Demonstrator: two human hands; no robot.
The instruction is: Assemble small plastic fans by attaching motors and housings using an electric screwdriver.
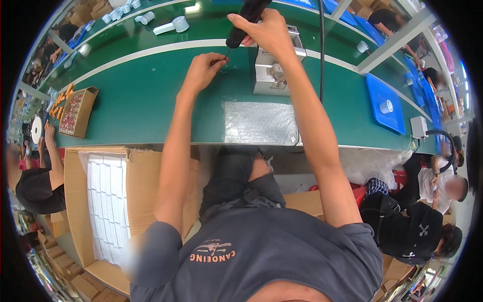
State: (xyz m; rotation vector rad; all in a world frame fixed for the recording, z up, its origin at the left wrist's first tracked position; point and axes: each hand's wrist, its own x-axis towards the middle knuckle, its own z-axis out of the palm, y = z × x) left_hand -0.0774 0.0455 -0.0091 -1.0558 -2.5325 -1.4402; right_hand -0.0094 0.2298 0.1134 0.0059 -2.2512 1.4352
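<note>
Black cylindrical power driver (pixel 253 10) sits top centre of the frame, gripped in the right hand (pixel 270 33), long axis slanting down-left. Its thin dark bit (pixel 228 51) points at the left hand (pixel 203 72), fingertips pinched together; can't tell on what.

Grey T-shirt (pixel 271 251), chest: one legible word in orange capitals (pixel 212 256), arched, inverted in view; smaller pale lettering (pixel 214 246) beside it, with a pale graphic. Metal box (pixel 267 75): small dark marking on its casing, unreadable. Seated person's black top (pixel 402 229), right: white emblem (pixel 424 230), no letters discernible.
</note>
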